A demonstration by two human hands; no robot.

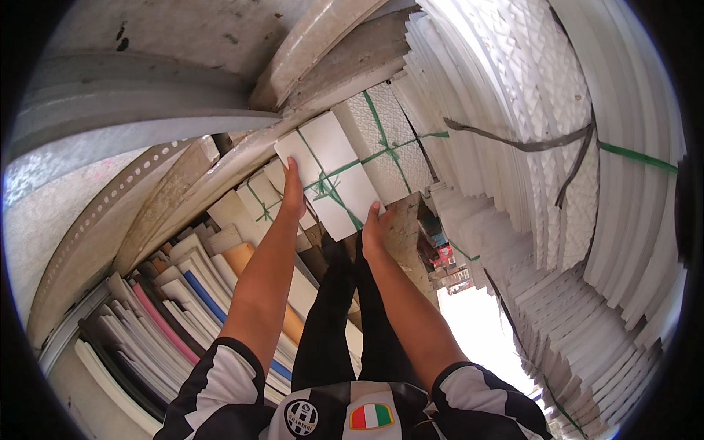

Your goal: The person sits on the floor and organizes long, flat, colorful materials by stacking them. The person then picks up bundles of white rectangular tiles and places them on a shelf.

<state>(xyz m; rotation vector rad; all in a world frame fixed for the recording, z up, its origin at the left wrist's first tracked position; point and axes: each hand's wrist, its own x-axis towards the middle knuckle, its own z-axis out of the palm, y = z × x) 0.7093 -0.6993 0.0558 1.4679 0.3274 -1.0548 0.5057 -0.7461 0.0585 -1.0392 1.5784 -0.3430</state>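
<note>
A white rectangular bundle of flat sheets [353,188], tied crosswise with green string knotted near its middle, is in front of me between both hands. My left hand [293,192] grips its left edge, thumb along the side and the other fingers mostly hidden behind. At the lower right corner my right hand [375,231] holds it, thumb on the face. Just beyond, to the right, stands a textured white bundle [405,155] bound with the same green string. Smaller tied white bundles [253,202] sit to the left, partly covered by my left arm.
Tall stacks of white textured sheets [543,95], some strapped with dark bands, rise on the right. Upright boards with white, blue, pink and black edges [172,308] line the left. A metal beam [132,139] crosses the upper left. Small red items [444,257] lie right of my legs.
</note>
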